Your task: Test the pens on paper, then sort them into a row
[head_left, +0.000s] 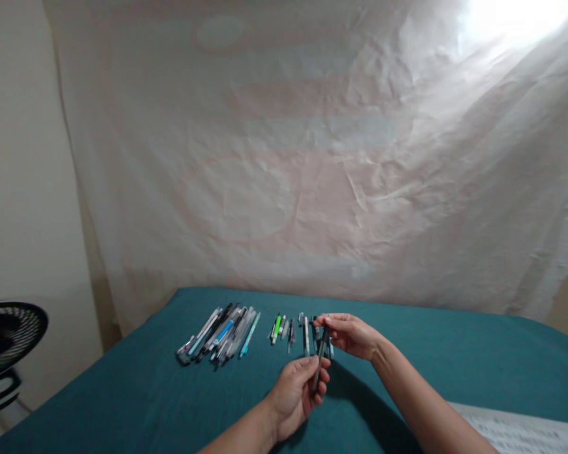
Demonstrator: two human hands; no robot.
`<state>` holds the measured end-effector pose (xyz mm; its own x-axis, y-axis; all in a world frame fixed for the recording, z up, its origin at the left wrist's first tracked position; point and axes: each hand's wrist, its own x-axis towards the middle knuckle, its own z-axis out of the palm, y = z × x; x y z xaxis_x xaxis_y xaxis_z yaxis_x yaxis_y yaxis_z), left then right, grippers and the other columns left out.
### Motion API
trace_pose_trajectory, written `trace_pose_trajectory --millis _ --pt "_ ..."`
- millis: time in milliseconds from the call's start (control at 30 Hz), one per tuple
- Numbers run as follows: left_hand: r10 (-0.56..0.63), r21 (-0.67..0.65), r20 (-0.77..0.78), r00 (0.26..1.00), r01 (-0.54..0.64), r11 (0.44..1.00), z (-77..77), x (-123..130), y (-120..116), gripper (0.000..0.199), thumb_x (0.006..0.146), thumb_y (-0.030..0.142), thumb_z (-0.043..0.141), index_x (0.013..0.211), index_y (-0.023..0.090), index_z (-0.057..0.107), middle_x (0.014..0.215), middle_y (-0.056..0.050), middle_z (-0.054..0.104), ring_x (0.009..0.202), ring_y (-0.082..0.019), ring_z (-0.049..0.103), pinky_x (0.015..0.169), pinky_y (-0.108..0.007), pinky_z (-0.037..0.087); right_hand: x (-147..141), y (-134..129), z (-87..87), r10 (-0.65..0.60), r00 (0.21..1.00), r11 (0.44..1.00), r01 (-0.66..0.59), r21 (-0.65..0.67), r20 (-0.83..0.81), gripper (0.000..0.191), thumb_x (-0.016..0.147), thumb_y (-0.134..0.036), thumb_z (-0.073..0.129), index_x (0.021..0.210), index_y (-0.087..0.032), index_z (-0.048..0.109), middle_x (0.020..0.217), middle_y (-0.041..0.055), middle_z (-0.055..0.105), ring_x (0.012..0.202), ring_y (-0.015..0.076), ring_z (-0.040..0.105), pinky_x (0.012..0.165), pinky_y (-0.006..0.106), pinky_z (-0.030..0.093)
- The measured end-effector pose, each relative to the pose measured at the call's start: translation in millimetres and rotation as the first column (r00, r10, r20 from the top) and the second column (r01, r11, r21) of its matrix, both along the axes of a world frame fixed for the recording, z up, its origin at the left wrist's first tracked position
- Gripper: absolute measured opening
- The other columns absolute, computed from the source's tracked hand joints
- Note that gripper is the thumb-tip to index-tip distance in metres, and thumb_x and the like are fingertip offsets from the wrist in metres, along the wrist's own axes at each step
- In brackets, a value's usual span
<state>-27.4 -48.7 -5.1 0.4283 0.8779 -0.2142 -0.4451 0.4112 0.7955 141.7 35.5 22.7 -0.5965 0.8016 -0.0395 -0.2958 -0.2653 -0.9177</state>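
A dark pen point(320, 364) is held up at a slant between my two hands. My left hand point(297, 392) is closed around its lower part, with the thumb pressed along it. At the pen's upper end, my right hand point(348, 333) pinches the tip between thumb and fingers. Behind the hands lies a small row of pens, among them a whitish pen point(306, 337); my hands partly cover this row. Left of it are a bright green pen point(276, 329) and several small dark and grey pieces point(291, 335).
A large pile of pens point(224, 333) lies on the left of the teal cloth point(170, 403), a light blue pen point(250, 335) along its right side. A printed sheet point(520, 429) lies at the lower right. A black fan point(9, 340) stands beyond the left edge; a pale sheet point(265, 189) hangs behind.
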Motion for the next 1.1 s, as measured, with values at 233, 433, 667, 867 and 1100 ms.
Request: trace_pose_trajectory --millis 233,433,667,867,1100 --pt "0.033 0.032 -0.044 0.998 -0.031 0.999 0.4 1.2 -2.7 0.035 0.073 0.038 0.060 0.098 0.016 0.049 0.086 -0.003 0.061 0.056 -0.004 0.053 0.046 -0.014 0.034 -3.8 -3.1 3.7 -0.001 0.996 1.000 -0.001 0.014 0.093 0.023 0.067 -0.030 0.068 0.083 -0.013 0.067 0.088 0.0041 0.062 0.050 0.0018 0.041 0.047 0.014 0.034" --pt "0.037 0.053 -0.082 0.996 -0.033 0.998 -4.0 1.5 -1.3 0.026 0.071 0.037 0.061 0.076 0.014 0.049 0.066 0.002 0.056 0.051 -0.004 0.050 0.047 -0.015 0.034 -4.5 -5.0 6.0 0.033 0.997 0.999 -0.033 0.002 0.075 0.020 0.069 -0.026 0.067 0.084 -0.013 0.067 0.090 0.0042 0.063 0.050 0.0004 0.043 0.048 0.013 0.035" --pt "-0.049 -0.009 -0.010 0.999 0.049 0.999 -1.7 2.3 -1.6 0.029 0.075 0.041 0.054 0.083 0.013 0.053 0.064 0.001 0.056 0.050 -0.006 0.051 0.050 -0.018 0.035 -2.6 -2.8 2.1 0.034 0.999 0.999 -0.033 -0.010 0.039 0.020 0.069 -0.026 0.067 0.083 -0.012 0.067 0.093 0.0056 0.064 0.050 0.0011 0.046 0.049 0.014 0.038" --pt "-0.007 0.013 -0.006 1.000 0.007 1.000 -1.3 4.2 -1.9 0.029 0.072 0.041 0.059 0.084 0.015 0.050 0.066 0.001 0.055 0.049 -0.004 0.047 0.044 -0.015 0.024 -3.1 -2.2 0.7 0.036 0.998 0.999 -0.035 -0.024 0.047 0.020 0.070 -0.025 0.065 0.085 -0.011 0.066 0.093 0.0063 0.063 0.051 0.0010 0.047 0.050 0.013 0.039" --pt "-0.038 0.046 0.018 0.999 0.037 0.998 -5.5 3.4 0.4 0.027 0.073 0.039 0.058 0.076 0.014 0.050 0.064 0.003 0.050 0.045 -0.001 0.039 0.043 -0.016 0.019 -1.4 -2.8 1.2 0.050 0.998 0.999 -0.049 -0.024 0.036 0.020 0.071 -0.025 0.065 0.086 -0.012 0.066 0.094 0.0060 0.063 0.053 0.0013 0.048 0.052 0.013 0.040"
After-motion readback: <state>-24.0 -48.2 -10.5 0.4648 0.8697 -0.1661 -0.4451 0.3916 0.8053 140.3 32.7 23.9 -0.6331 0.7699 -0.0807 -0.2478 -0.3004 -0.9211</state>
